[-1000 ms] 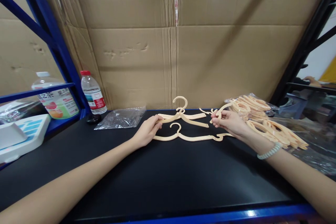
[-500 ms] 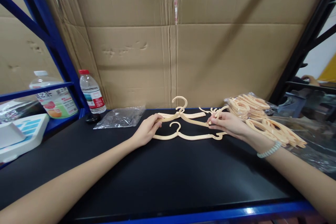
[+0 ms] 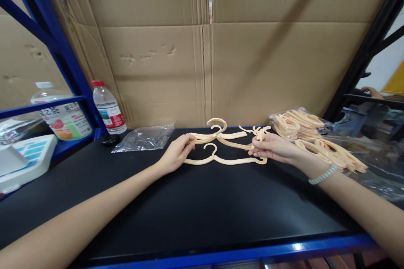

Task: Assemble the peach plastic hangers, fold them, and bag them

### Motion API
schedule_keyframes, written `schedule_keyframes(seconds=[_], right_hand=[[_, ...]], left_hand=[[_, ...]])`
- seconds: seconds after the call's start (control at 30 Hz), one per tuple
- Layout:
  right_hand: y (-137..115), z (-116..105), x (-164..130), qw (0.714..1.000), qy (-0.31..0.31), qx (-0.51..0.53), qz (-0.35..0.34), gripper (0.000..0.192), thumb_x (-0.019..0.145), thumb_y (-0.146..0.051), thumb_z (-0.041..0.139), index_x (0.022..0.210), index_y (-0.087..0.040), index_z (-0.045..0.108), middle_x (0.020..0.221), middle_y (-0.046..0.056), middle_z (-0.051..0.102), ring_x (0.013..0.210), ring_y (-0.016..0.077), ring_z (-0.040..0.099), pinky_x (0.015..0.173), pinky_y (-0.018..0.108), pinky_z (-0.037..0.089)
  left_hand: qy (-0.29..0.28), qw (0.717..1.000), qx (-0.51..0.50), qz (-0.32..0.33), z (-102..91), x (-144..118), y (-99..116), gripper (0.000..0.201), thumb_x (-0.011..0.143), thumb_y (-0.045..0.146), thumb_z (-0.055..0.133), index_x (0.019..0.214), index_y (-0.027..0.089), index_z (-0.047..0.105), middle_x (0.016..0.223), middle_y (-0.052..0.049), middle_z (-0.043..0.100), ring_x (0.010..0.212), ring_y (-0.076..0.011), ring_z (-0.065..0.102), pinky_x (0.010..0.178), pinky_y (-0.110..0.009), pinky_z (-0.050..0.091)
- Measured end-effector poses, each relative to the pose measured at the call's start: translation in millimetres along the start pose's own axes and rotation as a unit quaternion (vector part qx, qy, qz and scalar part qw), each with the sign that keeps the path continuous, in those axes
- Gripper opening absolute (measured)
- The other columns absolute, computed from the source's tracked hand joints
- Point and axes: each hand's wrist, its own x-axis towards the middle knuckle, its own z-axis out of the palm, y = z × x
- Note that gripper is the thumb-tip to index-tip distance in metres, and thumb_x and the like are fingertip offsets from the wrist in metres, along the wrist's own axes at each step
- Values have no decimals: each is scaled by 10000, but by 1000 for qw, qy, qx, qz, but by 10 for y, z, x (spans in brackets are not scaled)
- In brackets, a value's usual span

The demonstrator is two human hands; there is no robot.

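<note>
Our right hand [image 3: 274, 148] has drawn in from the bag [image 3: 311, 134] at right, and with our left hand [image 3: 176, 154] pinches the ends of a hanger [image 3: 221, 138] at mid-frame, above another [image 3: 225, 159] lying on the shelf [image 3: 189, 210].

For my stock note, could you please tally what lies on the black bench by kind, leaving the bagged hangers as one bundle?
Loose cream hangers: at least 3, overlapping, held by the left hand and right hand
Bagged hanger bundle: 1
Drink bottles: 2
Clear plastic bag: 1
Small black disc: 1
Total: at least 8
</note>
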Motion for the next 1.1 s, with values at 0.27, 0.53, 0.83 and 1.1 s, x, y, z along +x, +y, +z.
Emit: schedule_keyframes(seconds=[0.27, 0.53, 0.83, 1.1], right_hand=[[3, 2, 11, 1000, -3, -10, -6, 184, 729, -278, 748, 713, -149, 618, 772, 67, 722, 684, 122, 692, 693, 205, 594], [-9, 10, -1, 999, -2, 23, 28, 174, 739, -226, 741, 677, -159, 593, 765, 84, 729, 709, 140, 704, 732, 218, 593], [-18, 6, -11, 999, 7, 34, 33, 181, 729, -201, 743, 667, -167, 576, 760, 93, 727, 732, 158, 710, 741, 227, 594], [-44, 71, -31, 998, 63, 23, 4, 206, 738, -127, 721, 629, -167, 550, 685, 68, 713, 621, 121, 685, 639, 189, 593]], left_hand=[[0, 1000, 2, 8, 7, -10, -7, 128, 912, 227, 396, 951, 186, 511, 811, -31, 591, 756, -175, 565, 731, -321, 449], [0, 1000, 11, 8, 9, -12, 2, 128, 912, 221, 399, 954, 190, 515, 812, -32, 595, 755, -176, 562, 732, -325, 453], [2, 1000, 12, 13, 13, -10, -6, 133, 910, 206, 398, 961, 186, 519, 806, -27, 599, 742, -170, 567, 716, -312, 452], [-3, 1000, 8, 19, 13, -13, -7, 128, 911, 189, 400, 954, 185, 521, 808, -24, 592, 744, -166, 567, 720, -307, 448]])
